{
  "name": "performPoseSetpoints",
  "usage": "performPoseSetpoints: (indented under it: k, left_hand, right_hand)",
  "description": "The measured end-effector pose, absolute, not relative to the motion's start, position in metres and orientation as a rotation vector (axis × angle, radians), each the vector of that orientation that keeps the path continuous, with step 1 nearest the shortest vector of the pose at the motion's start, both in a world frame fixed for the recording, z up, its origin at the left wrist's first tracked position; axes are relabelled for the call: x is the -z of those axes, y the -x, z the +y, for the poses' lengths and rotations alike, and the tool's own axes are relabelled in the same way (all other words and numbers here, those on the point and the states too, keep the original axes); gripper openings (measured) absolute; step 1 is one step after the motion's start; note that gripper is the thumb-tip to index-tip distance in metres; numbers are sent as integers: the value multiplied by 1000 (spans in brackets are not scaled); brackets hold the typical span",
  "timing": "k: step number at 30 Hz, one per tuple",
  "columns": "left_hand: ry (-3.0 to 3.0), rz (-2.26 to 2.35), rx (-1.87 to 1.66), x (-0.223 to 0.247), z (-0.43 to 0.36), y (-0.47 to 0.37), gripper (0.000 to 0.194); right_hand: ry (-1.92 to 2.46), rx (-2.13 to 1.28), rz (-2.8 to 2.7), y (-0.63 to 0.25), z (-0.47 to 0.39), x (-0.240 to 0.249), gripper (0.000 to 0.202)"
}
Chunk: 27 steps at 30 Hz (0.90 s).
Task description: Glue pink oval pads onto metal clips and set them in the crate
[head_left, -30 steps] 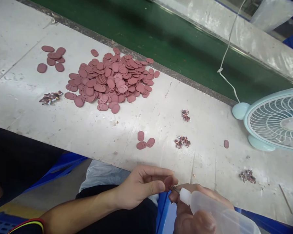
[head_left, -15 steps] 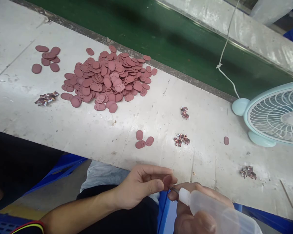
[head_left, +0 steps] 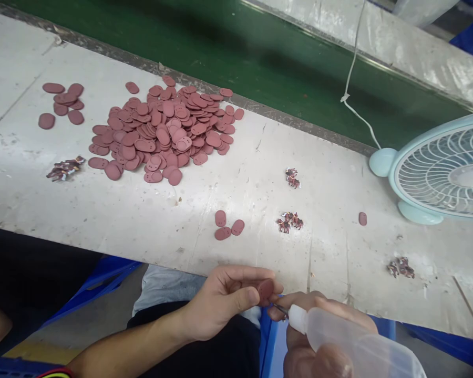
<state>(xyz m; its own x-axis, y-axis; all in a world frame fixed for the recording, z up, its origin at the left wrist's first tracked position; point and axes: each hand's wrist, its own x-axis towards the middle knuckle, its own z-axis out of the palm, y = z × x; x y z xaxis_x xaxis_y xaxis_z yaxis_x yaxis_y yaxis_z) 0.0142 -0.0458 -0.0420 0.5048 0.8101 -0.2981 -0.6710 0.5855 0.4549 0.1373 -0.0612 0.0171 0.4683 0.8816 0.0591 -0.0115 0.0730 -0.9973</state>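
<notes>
My left hand (head_left: 220,304) pinches a small reddish-brown oval disc (head_left: 265,290) between thumb and fingers, just off the table's front edge. A translucent squeeze bottle (head_left: 350,336) with a white cap and thin metal tip lies tilted in my right hand (head_left: 299,349). Its tip points at the disc's lower edge; whether they touch I cannot tell. Something small and dark by the right fingertips is too hidden to name. Ahead of my hands lie a trio of oval discs (head_left: 223,233) and a cluster of small brown horse figures (head_left: 290,222).
A big heap of oval discs (head_left: 161,131) covers the table's left middle, with a smaller group (head_left: 65,98) beyond it. More figures lie at left (head_left: 65,169) and right (head_left: 401,268). A pale blue fan (head_left: 398,163) stands at right, its cord (head_left: 350,79) crossing the green strip (head_left: 260,68).
The view has shifted slightly. The disc in my left hand has turned, showing more of its flat face. Both hands keep their hold.
</notes>
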Motion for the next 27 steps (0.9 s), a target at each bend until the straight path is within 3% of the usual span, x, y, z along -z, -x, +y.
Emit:
performPoseSetpoints:
  k: [8,13,16,21,24,27]
  left_hand:
    - [-267,556,-892,43,-48,-14,33]
    - [-219,441,-879,37,-44,-9,31]
    - [-192,374,-891,36,-41,-7,29]
    - [-151,379,-906,38,-41,-6,24]
    - [-135,426,-914,38,-41,-3,25]
    - [-152,471,-924,37,-40,3,29]
  right_hand:
    - [1248,-880,-891,-145,-59,-16,26]
    - [995,-1264,-363,-199,-49,-10,31]
    - [514,-1403,384,-237,-31,10,41]
    - [-617,-1071,1257,-260,-17,38,49]
    - [-654,-1342,1073,-254,-25,28,47]
    - [175,-1587,65,-242,-29,13,41]
